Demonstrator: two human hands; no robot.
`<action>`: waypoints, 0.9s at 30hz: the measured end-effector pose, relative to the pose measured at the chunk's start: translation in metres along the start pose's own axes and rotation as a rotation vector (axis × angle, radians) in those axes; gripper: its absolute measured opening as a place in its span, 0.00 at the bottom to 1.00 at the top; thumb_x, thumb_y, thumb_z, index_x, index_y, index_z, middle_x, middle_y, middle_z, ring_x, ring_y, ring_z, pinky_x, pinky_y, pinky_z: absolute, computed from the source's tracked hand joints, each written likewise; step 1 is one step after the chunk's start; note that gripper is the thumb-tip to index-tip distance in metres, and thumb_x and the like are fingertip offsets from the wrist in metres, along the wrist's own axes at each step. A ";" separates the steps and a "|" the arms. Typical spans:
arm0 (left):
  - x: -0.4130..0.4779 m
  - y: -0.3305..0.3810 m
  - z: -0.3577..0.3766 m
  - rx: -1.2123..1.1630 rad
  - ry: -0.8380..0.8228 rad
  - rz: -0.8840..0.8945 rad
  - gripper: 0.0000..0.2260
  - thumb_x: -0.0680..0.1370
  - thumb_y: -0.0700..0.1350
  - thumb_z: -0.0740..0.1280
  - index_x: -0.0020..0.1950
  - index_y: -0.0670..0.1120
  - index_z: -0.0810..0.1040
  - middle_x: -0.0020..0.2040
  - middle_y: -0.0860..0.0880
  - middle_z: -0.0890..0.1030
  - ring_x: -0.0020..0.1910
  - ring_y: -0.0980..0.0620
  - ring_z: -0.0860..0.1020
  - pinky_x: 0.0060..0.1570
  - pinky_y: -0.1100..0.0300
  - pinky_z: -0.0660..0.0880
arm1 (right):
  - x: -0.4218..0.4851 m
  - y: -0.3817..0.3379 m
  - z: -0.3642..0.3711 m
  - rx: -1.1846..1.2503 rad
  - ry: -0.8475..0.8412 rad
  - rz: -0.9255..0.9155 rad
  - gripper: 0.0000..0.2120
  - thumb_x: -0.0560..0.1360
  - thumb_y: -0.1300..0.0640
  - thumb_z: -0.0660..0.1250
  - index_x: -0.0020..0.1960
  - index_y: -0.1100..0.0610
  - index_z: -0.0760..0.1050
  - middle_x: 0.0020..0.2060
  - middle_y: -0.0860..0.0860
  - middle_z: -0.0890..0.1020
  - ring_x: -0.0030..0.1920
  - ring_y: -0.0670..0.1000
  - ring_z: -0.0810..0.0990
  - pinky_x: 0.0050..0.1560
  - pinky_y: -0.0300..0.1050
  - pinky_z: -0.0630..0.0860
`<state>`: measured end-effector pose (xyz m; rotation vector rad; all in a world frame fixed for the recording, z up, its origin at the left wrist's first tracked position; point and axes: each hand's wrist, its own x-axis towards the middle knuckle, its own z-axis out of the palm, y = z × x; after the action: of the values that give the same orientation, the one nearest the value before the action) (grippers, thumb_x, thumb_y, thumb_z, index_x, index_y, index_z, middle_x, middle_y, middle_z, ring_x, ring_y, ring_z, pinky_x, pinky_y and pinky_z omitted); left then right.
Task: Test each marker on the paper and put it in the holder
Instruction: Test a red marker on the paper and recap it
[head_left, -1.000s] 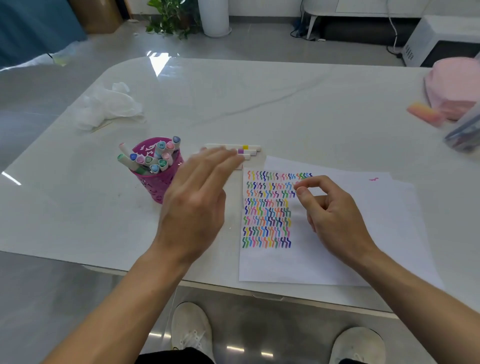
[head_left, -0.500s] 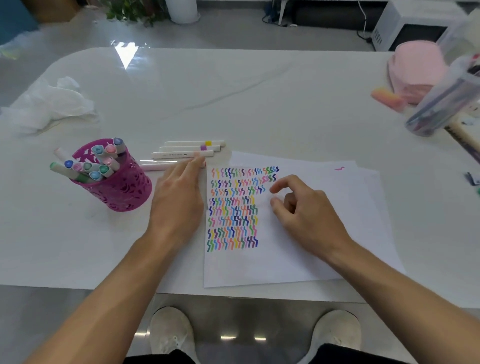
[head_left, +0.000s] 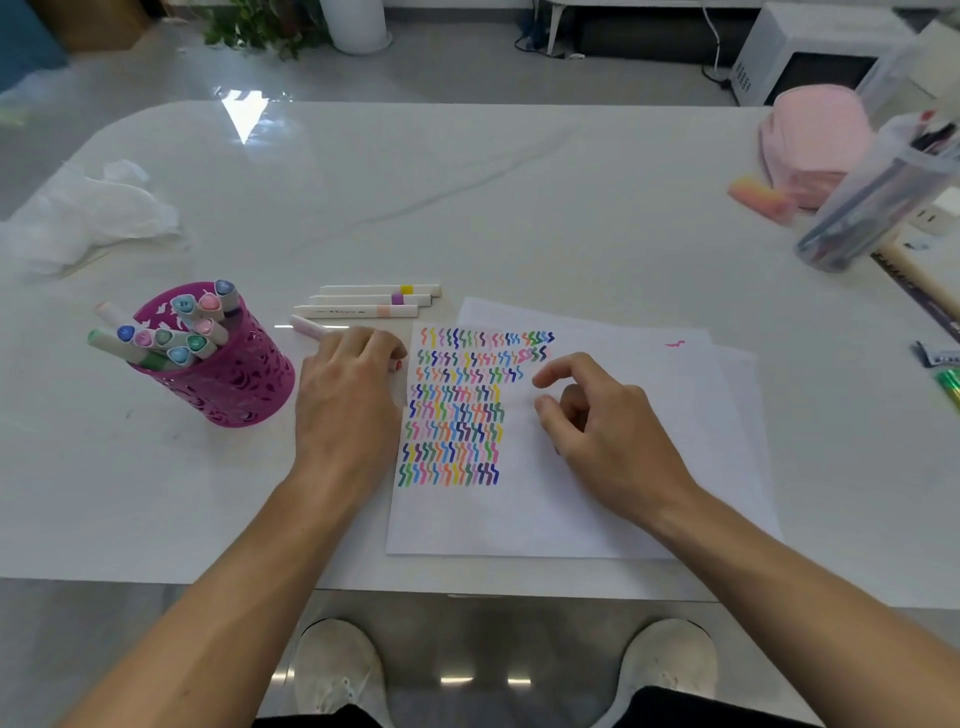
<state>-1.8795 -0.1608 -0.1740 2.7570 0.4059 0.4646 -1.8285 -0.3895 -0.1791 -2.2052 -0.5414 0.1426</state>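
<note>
Pink marker (head_left: 310, 327) lay on the table (head_left: 519, 208) under your left hand (head_left: 348, 400), between the holder (head_left: 239, 379) and the paper (head_left: 597, 519).
Your left fingers curled over its barrel, gripping it; your right hand (head_left: 602, 436) rested on the paper beside the squiggles (head_left: 457, 410), fingers loosely bent, holding nothing. Three more markers (head_left: 369, 300) lay just beyond.

On the desk (head_left: 519, 208) the holder (head_left: 234, 384) stands at the left, with markers (head_left: 171, 340) in it. To its right lie three loose markers (head_left: 363, 300) in a row. In front of them, a fourth marker (head_left: 307, 326) is held under the left hand (head_left: 348, 400). Farther right, the paper (head_left: 571, 514) lies beneath the right hand (head_left: 602, 431).
</note>
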 end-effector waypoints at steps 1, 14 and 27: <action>-0.001 0.000 0.000 0.003 -0.005 0.009 0.13 0.73 0.40 0.75 0.56 0.43 0.81 0.55 0.46 0.82 0.58 0.44 0.75 0.53 0.48 0.71 | 0.000 -0.001 -0.001 0.006 -0.002 -0.001 0.05 0.82 0.58 0.66 0.56 0.50 0.75 0.26 0.49 0.76 0.30 0.48 0.75 0.33 0.39 0.71; 0.005 0.017 -0.020 -0.235 0.393 0.216 0.07 0.78 0.33 0.65 0.54 0.39 0.77 0.53 0.45 0.77 0.52 0.47 0.74 0.49 0.62 0.69 | -0.005 -0.009 0.006 -0.034 0.014 -0.146 0.06 0.84 0.51 0.63 0.58 0.50 0.75 0.30 0.47 0.77 0.31 0.48 0.76 0.35 0.48 0.74; -0.019 0.053 -0.025 -1.006 0.102 0.108 0.05 0.79 0.36 0.67 0.53 0.44 0.74 0.47 0.50 0.83 0.48 0.47 0.85 0.46 0.55 0.81 | -0.003 -0.026 0.007 -0.130 0.183 -0.358 0.29 0.80 0.44 0.67 0.77 0.54 0.65 0.70 0.50 0.74 0.69 0.48 0.72 0.68 0.38 0.66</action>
<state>-1.8942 -0.2088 -0.1378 1.7846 0.0080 0.6184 -1.8417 -0.3711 -0.1641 -2.1769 -0.8491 -0.2879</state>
